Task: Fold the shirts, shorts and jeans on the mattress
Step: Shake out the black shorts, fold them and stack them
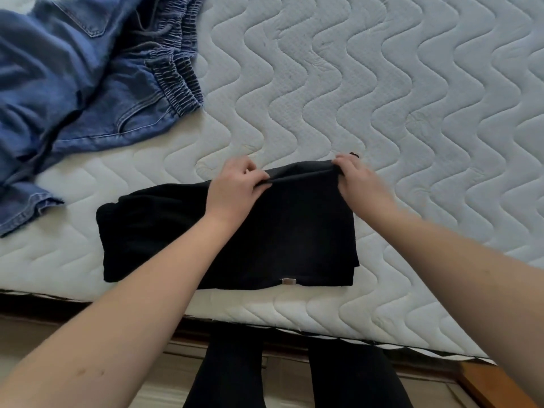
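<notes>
A black garment (282,237) lies partly folded near the front edge of the white quilted mattress (382,98). A small pale label shows at its near hem. My left hand (235,189) grips the garment's far edge at the middle, fingers curled over the cloth. My right hand (359,181) pinches the far right corner of the same edge, which is lifted slightly off the mattress. Blue jeans (79,83) with an elastic waistband lie crumpled and unfolded at the far left.
The mattress's front edge (265,322) runs just below the black garment, with a wooden bed frame (488,384) under it at the right. My legs in dark trousers (294,372) stand against the bed.
</notes>
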Tool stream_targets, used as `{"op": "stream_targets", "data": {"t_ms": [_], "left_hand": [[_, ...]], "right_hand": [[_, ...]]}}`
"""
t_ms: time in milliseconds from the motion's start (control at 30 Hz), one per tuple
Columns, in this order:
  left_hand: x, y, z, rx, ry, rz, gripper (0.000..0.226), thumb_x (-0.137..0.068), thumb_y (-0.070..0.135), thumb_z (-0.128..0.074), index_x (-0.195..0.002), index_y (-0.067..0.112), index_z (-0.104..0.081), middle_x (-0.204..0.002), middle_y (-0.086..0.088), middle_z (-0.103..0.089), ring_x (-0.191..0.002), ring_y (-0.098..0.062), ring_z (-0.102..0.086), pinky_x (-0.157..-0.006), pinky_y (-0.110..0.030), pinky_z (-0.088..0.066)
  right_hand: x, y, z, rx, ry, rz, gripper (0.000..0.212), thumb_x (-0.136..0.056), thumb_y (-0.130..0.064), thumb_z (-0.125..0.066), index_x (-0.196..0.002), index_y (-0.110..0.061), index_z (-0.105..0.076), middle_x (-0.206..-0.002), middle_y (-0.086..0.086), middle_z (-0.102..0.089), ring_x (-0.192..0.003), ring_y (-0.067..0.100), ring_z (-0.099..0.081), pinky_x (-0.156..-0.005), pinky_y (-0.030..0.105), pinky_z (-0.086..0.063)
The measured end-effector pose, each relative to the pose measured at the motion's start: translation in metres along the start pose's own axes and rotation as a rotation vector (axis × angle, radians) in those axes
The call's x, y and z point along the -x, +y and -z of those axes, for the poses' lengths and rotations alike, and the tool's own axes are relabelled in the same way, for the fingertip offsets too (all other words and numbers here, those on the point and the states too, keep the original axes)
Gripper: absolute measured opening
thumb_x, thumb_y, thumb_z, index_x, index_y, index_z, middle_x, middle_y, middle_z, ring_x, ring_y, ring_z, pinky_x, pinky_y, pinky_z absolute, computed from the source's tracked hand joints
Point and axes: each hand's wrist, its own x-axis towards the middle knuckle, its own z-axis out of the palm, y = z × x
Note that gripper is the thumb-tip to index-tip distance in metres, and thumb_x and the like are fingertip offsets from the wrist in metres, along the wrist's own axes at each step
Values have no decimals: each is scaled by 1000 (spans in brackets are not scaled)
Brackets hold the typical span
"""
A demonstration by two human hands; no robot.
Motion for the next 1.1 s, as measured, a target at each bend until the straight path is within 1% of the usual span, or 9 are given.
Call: {"op": "stream_targets", "data": {"t_ms": [67,133,400,567,667,800,900,1000,1100], "left_hand": [[17,4,-8,-33,25,-45,14,-82,20,-77,-89,9,-75,-84,-11,-63,-81,-34,-60,-68,-43,-52],[33,7,-16,-54,38,-77,12,-80,14,-78,-89,7,-75,-82,-11,-64,-75,-34,-61,-65,-44,-52],[78,6,-42,-79,6,-83,29,-67,-13,-75,-91,4,-74,-80,-12,-63,-65,-32,-57,-55,-41,-52],[89,9,-54,-220,-164,14,35,-73,-4,-73,-102,15,-72,-91,-6,-64,-75,-28,-59,-64,-38,-44],[93,11,-61,-325,-303,136,34,-89,9,-57,-119,25,-61,-106,2,-60,-91,-21,-56,-74,-31,-32],[86,9,-60,-396,-359,153,26,-91,16,-54,-114,25,-60,-106,3,-58,-94,-19,-53,-76,-31,-34],[81,11,-55,-423,-296,97,17,-87,32,-60,-94,19,-67,-94,-1,-60,-88,-24,-54,-73,-36,-37],[80,14,-58,-332,-79,28,25,-82,33,-70,-70,12,-64,-78,-6,-57,-74,-28,-53,-66,-40,-41],[66,11,-67,-229,65,65,15,-86,27,-62,-89,11,-65,-98,-8,-60,-92,-30,-57,-82,-43,-43]], "right_hand": [[19,-3,-5,-20,-38,-5,50,-90,4,-51,-141,0,-47,-150,16,-40,-131,37,-47,-111,46,-37],[35,-2,-9,16,-61,14,57,-91,1,-52,-146,-1,-40,-157,14,-31,-138,34,-39,-116,42,-31],[84,8,-27,109,-269,-19,72,-95,-17,-53,-156,-9,-16,-165,3,-4,-148,25,-22,-121,36,-19],[101,7,-33,218,-363,-31,74,-98,-31,-47,-157,-18,-6,-165,0,5,-149,24,-16,-121,37,-15],[107,3,-33,319,-341,-71,65,-99,-36,-43,-156,-26,-16,-165,-2,-8,-144,22,-25,-115,41,-20],[104,-10,-28,228,-40,-158,37,-94,-24,-55,-131,-19,-59,-133,5,-55,-117,29,-51,-95,44,-32],[94,-23,-30,142,85,-173,33,-93,-19,-58,-125,-15,-62,-129,7,-57,-116,31,-52,-97,43,-32],[75,-45,-37,77,137,-83,37,-93,-14,-57,-130,-10,-60,-139,9,-54,-130,29,-48,-108,41,-30],[51,-68,-52,29,95,0,43,-96,-15,-52,-138,-6,-53,-148,10,-47,-140,27,-40,-119,44,-24]]}}
